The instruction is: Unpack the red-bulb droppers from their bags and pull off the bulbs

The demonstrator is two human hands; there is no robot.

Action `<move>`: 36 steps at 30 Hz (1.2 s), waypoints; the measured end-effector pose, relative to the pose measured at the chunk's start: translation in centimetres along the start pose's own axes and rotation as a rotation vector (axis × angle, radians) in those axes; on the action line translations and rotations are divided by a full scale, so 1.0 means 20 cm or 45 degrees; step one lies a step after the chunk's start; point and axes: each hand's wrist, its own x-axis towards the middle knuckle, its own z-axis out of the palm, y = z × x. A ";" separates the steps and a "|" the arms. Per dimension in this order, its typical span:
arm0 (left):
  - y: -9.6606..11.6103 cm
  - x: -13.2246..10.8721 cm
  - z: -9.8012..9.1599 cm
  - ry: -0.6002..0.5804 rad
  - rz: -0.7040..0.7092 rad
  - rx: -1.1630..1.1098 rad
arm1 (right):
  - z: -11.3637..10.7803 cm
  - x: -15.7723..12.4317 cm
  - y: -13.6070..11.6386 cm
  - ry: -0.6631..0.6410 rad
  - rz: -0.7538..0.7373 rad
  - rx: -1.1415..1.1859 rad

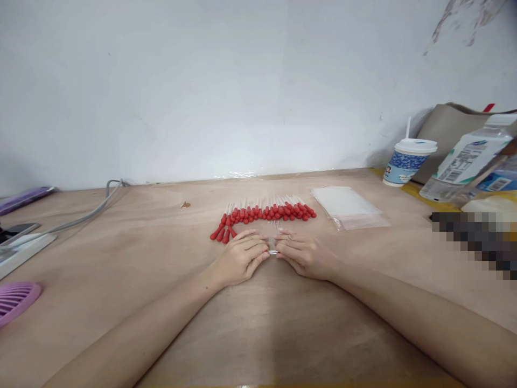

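Observation:
My left hand (245,257) and my right hand (304,253) meet almost fingertip to fingertip at the middle of the table. Both are closed on a clear plastic bag (273,245), whose shiny near edge shows in the narrow gap between them. My fingers cover most of the bag, and its contents are hard to make out. Just beyond lies a long row of droppers (274,212) with red rubber bulbs towards me and clear thin tubes pointing to the wall. Several red-bulbed droppers (220,235) lie slanted at the row's left end, close to my left hand.
Flat clear bags (347,203) lie stacked right of the row. Further right stand a lidded paper cup (407,164), a plastic bottle (460,161) and a grey bag (438,126). A grey cable (91,214), phone (18,233) and pink fan (18,302) are left.

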 end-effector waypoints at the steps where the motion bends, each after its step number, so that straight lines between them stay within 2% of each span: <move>1: 0.00 0.00 0.00 -0.006 -0.006 -0.007 | 0.00 0.00 0.00 0.006 -0.010 -0.011; 14: 0.01 -0.02 -0.02 -0.013 0.018 -0.011 | -0.03 -0.03 0.01 0.038 -0.159 -0.142; 20: 0.01 -0.04 -0.02 0.043 0.083 0.026 | -0.04 -0.05 0.02 0.050 -0.198 -0.119; 23: -0.02 -0.07 -0.04 0.118 0.042 0.048 | -0.05 -0.08 0.05 0.103 -0.111 -0.093; 26: -0.08 -0.08 -0.11 0.265 -0.176 0.134 | -0.05 -0.09 0.08 0.196 0.194 -0.119; 29: -0.17 -0.07 -0.20 0.336 -0.594 0.219 | -0.03 -0.08 0.08 0.188 0.484 -0.278; 33: -0.31 -0.10 -0.29 0.181 -1.162 0.220 | 0.00 -0.06 0.07 0.080 0.697 -0.414; 36: -0.39 -0.15 -0.28 0.059 -1.365 0.053 | 0.02 -0.05 0.06 0.040 0.793 -0.374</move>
